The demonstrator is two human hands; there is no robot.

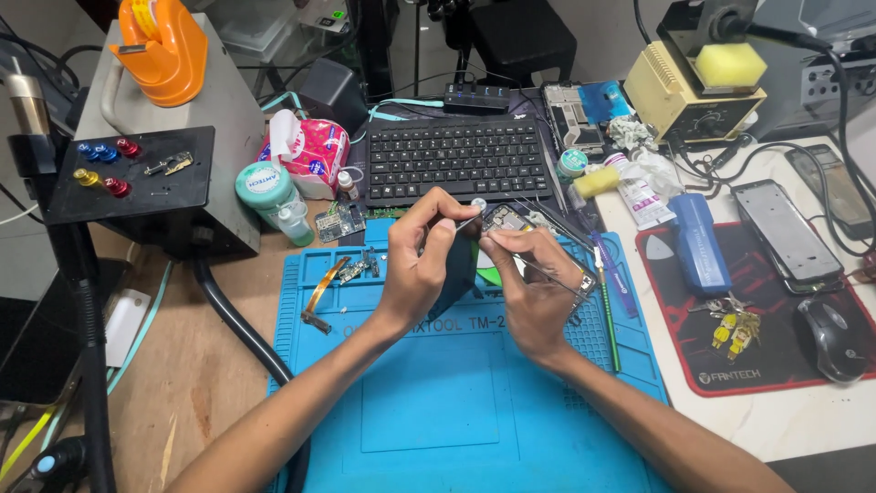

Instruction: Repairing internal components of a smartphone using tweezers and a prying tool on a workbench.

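Observation:
An opened phone [507, 219] with its inner frame exposed lies on the blue repair mat [456, 402], partly hidden behind both hands. My left hand [422, 257] pinches a thin metal tool whose tip points at the phone's top edge. My right hand [533, 285] holds fine tweezers [547, 276] over the phone's body. A small circuit board [341, 222] and a loose orange flex cable [321, 294] lie on the mat's far left corner.
A black keyboard [456, 157] sits behind the mat. A grey station [173, 137] with an orange tape holder stands at the left, a soldering station [695, 84] far right. Phones [785, 233], a mouse [832, 336] and keys rest on a red pad [730, 365].

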